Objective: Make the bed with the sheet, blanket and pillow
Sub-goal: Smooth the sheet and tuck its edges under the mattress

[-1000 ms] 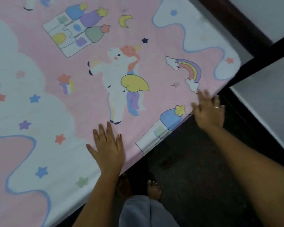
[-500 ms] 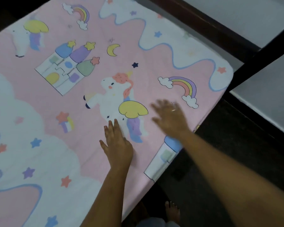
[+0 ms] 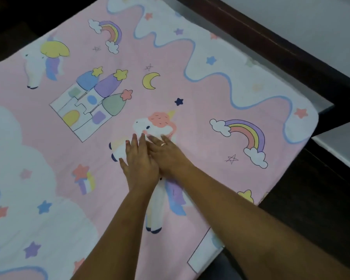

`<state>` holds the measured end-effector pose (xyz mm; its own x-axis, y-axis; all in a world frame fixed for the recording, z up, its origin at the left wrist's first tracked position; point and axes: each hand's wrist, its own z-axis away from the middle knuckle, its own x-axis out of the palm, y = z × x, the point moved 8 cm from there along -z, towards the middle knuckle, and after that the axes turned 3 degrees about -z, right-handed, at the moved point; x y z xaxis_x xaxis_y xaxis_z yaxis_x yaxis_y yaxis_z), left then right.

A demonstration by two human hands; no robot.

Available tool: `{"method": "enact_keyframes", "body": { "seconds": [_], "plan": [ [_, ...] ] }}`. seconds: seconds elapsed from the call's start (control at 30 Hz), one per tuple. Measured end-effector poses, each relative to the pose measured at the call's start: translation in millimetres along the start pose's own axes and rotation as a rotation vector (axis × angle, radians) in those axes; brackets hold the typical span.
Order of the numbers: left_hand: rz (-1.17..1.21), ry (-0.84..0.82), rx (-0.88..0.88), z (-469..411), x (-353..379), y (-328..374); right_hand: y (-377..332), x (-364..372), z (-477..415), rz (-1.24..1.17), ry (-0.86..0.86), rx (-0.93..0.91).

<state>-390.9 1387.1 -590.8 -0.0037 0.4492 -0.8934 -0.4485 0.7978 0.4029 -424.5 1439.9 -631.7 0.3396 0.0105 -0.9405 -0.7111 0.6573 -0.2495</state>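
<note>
The pink unicorn-print sheet (image 3: 190, 81) lies spread flat over the bed, and the left hand (image 3: 139, 164) and right hand (image 3: 168, 156) press palm-down side by side on it, fingers extended, gripping nothing.

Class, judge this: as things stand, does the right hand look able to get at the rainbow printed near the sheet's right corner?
Probably yes: the right hand lies flat beside the rainbow, with only bare sheet between.

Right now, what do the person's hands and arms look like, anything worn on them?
Both forearms are bare, with no sleeves in view. The right hand wears a plain gold-toned ring on one finger. The left hand shows no ring, and at least one of its nails looks painted pinkish red. No watch or bracelet shows.
</note>
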Motion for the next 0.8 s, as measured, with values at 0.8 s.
{"method": "enact_keyframes", "body": {
  "seconds": [0.8],
  "plan": [
    [0.019,0.199,-0.287,-18,8,-62,128,-36,-40,-0.062,0.151,0.311]
  ]
}}
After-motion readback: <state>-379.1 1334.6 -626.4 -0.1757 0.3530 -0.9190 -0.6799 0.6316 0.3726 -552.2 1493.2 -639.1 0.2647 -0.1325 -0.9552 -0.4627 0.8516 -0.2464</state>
